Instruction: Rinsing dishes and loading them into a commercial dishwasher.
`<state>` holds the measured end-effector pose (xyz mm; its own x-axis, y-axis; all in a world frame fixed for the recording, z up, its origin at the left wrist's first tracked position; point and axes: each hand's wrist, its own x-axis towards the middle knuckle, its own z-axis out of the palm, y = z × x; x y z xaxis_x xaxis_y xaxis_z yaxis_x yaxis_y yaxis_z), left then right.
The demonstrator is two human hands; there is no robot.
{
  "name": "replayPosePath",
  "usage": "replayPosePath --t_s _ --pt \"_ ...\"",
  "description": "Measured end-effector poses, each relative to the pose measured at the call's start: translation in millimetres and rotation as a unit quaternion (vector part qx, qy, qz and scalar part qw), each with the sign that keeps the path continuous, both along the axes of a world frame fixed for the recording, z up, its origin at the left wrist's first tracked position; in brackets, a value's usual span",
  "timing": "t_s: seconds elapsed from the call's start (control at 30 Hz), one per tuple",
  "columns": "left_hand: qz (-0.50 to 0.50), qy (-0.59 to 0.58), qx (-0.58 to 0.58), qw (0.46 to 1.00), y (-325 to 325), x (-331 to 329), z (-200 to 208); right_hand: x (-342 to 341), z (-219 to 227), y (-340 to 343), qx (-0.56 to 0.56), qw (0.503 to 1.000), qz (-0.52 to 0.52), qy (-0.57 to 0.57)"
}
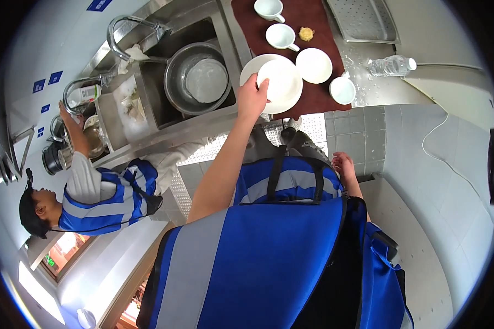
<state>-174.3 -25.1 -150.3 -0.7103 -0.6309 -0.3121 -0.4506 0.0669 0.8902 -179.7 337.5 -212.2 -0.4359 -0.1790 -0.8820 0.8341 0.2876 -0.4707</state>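
My left hand [251, 101] is closed on the left rim of a small white plate [282, 82], thumb on top. That plate overlaps a larger white plate [251, 67] at the near edge of a dark brown cloth [307, 11]. To its right lie a white saucer [314, 66] and a white cup [342, 91]. Farther back stand a white cup [281, 36] and another white cup [269, 9], with a yellow scrubber [306, 34] beside them. My right hand [343, 163] hangs at my side, its fingers loosely apart and holding nothing.
Left of the cloth, a sink [218, 33] holds a metal basin [171, 74] with a pale round item inside. A faucet [113, 41] arches over it. A clear bottle [389, 66] lies on the wet counter. A co-worker [107, 192] reaches toward another sink at left.
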Motion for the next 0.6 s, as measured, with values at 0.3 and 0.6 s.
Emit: replayPosePath --t_s 0.3,0.6 --pt "-0.050 -0.027 -0.073 0.996 37.3 -84.3 -19.6 6.4 -12.9 24.3 -0.020 1.000 -0.024 -0.002" --pt "-0.089 -0.126 -0.213 0.965 63.7 -109.7 -30.8 32.1 -60.3 81.4 -0.049 0.997 -0.055 -0.010"
